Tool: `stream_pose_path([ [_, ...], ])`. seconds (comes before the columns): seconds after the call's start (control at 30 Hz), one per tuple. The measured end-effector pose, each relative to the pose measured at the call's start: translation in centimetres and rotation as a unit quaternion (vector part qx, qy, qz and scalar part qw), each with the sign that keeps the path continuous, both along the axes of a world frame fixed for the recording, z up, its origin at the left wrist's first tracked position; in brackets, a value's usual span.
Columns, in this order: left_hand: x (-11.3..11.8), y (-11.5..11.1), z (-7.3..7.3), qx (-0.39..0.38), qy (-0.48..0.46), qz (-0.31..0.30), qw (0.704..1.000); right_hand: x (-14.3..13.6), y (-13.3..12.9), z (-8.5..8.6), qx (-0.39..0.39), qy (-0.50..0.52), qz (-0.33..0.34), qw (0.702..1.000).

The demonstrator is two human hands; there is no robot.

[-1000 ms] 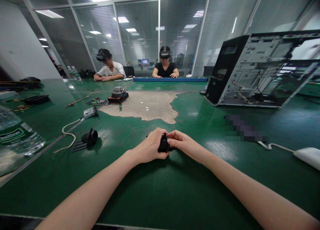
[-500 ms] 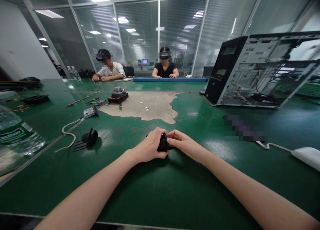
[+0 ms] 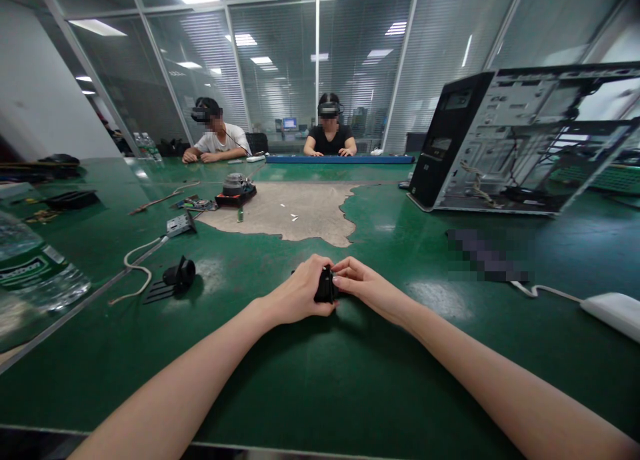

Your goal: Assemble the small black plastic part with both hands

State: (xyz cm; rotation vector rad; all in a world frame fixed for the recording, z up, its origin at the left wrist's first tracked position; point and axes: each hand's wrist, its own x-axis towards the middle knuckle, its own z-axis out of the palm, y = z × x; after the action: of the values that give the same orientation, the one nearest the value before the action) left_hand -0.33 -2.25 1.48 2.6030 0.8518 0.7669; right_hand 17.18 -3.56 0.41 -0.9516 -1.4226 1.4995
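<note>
A small black part (image 3: 326,287) is between my hands, a little above the green table (image 3: 320,380). My left hand (image 3: 300,293) wraps round it from the left, with the thumb below and the fingers over the top. At its right side, my right hand (image 3: 363,281) pinches the edge of the same part with thumb and forefinger. Most of the part is covered by my fingers. Left of my hands lies a black slotted piece with a round end (image 3: 179,277).
A water bottle (image 3: 37,263) and a metal bracket (image 3: 180,225) with a cable are on the left. An open computer case (image 3: 450,140) stands at the right, near a white device (image 3: 613,313). Beyond a bare patch (image 3: 300,210), two people sit across the table.
</note>
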Motion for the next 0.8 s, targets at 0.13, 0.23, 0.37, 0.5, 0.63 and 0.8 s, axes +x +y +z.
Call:
stream_pose_path([
  [0.13,-0.01,0.01,-0.05,0.002,0.0,0.001,1.0,0.24,0.02,0.12,0.001,-0.003,0.011,1.0],
  [0.23,-0.04,-0.03,0.03,0.004,0.006,0.0,1.0,0.5,-0.24,0.45,0.003,0.012,0.053,0.999],
  [0.37,-0.05,-0.08,0.09,0.005,0.012,0.0,1.0,0.43,-0.4,0.51,0.006,0.015,0.044,0.999],
  [0.5,-0.02,-0.03,-0.04,0.004,-0.001,0.001,1.0,0.07,-0.15,0.12,0.009,0.019,0.014,1.0],
  [0.63,-0.02,0.01,-0.07,-0.003,-0.004,0.002,1.0,0.03,0.1,-0.1,-0.001,-0.009,-0.012,1.0],
  [0.8,-0.02,-0.08,0.06,-0.002,0.006,0.006,1.0,0.41,-0.26,0.44,0.006,-0.002,0.041,0.999],
])
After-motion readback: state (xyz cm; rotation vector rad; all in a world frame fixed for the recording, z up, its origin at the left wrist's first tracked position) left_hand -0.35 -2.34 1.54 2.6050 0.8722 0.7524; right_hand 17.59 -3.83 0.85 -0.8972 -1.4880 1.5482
